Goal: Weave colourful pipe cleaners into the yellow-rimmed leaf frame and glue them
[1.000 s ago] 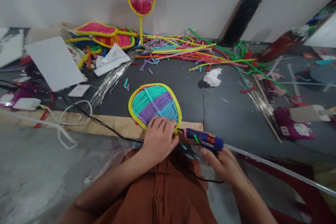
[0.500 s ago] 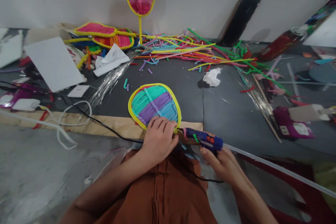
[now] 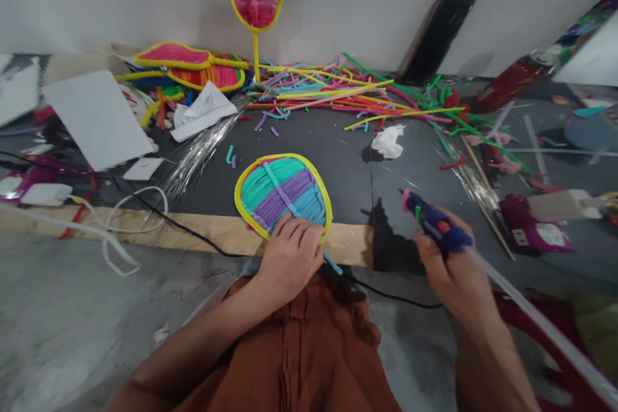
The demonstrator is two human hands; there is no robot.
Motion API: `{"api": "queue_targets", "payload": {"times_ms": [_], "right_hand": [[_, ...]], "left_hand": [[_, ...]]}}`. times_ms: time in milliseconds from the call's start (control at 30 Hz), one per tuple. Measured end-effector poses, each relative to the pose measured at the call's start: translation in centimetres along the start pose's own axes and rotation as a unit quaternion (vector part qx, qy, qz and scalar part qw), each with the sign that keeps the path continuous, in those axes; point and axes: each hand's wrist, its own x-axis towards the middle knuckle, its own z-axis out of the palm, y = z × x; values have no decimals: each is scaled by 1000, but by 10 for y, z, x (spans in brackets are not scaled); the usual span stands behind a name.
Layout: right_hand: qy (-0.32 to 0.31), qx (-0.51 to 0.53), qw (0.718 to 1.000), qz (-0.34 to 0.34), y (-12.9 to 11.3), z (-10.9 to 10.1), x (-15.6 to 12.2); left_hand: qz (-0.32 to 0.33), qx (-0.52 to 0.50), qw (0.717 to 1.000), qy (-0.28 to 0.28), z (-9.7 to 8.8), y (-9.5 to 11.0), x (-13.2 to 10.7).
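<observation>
My left hand (image 3: 292, 257) is closed on the lower edge of a leaf-shaped pipe-cleaner piece (image 3: 284, 192), which has a yellow rim and green, purple and blue bands. A short blue pipe-cleaner end (image 3: 333, 262) sticks out beside my fingers; what the fingertips pinch underneath is hidden. Off to the right, my right hand (image 3: 451, 264) grips a blue hot glue gun (image 3: 437, 225). Its nozzle points up and left, above the dark table and apart from the leaf shape. A long clear glue stick (image 3: 535, 315) runs out of the gun's back.
Loose pipe cleaners (image 3: 328, 93) lie in a heap along the wall. A phone (image 3: 438, 38) leans there, with a drink can (image 3: 519, 80) to its right. White card (image 3: 99, 121) and clear strands (image 3: 203, 151) lie left. A black cable (image 3: 188, 228) crosses the front edge.
My right hand has carried the glue gun away from the leaf shape's lower edge, to the right and slightly up. My left hand has stayed on the leaf shape.
</observation>
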Motion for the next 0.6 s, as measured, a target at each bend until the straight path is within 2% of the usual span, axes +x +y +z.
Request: {"api": "queue_targets", "payload": {"times_ms": [100,300,433,533,600], "right_hand": [[21,-145,988,44,15,1,12],[18,-264,963,-55,22,10,26],[-2,-278,957,-76,20,5,28],[42,-254,961,-97,6,1,20],[63,-189,973,-119,-10,6,10]], "left_hand": [[-6,-11,1000,3,-1,0,0],[-30,-28,999,-4,-1,0,0],[-29,-26,999,-7,-2,0,0],[-26,-27,999,-10,-2,0,0],[-28,-29,999,-13,-1,0,0]]}}
